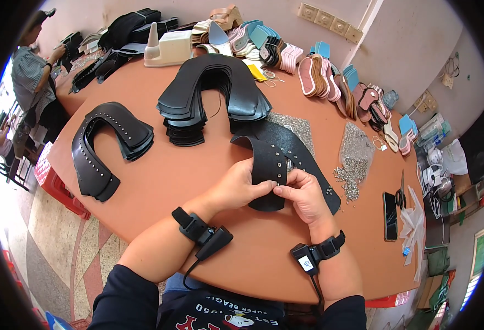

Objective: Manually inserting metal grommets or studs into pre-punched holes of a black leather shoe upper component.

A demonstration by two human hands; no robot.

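Observation:
A curved black leather piece (pixel 268 193) with a row of small silver studs near one edge is bent up off the table. My left hand (pixel 241 186) grips it, thumb on the front, other fingers hidden behind. My right hand (pixel 306 197) is closed on its studded edge, its thumb tip meeting my left thumb. Whether a stud sits between these fingertips is too small to tell. The rest of the leather curves away to the right, with a few loose studs (pixel 330 191) lying on its end.
Left stands a studded black leather stack (pixel 94 159); behind my hands, a taller stack of plain curved pieces (pixel 217 71). Loose studs (pixel 353 170) spill from a clear bag on the right, near a phone (pixel 390 216) and scissors (pixel 400 197). Shoe parts (pixel 316 77) line the wall. Another person (pixel 33 74) works far left.

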